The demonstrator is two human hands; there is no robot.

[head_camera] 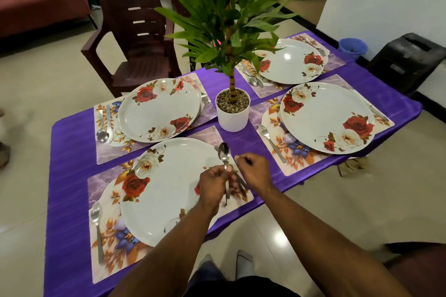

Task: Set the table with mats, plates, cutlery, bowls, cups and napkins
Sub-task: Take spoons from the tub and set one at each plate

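I've got both hands over the right edge of the near plate [173, 188], down at the front of the purple tablecloth [72, 142]. My left hand [213, 184] is curled round the handle of a spoon [225, 155], bowl end pointing up and away from me, just past the plate's rim. My right hand [257, 172] sits right beside it, fingers bent in a pinch on what looks like a knife [241, 184]; the blade runs down under my left fingers, and I can't tell whether it touches the mat yet.

The near placemat [108, 231] already carries a fork [96, 229] on its left side, lying beside the plate. Across on my right, the second plate [328, 118] sits on its mat with a fork [271, 142] to its left. The far left plate [159, 109] has a spoon and knife together [105, 125] at its left. The far right plate [290, 61] has cutlery on both sides, partly behind leaves.

Dead centre stands the potted plant [233, 108], white pot, pebbles on top. A brown plastic chair [135, 31] waits past the far left corner.
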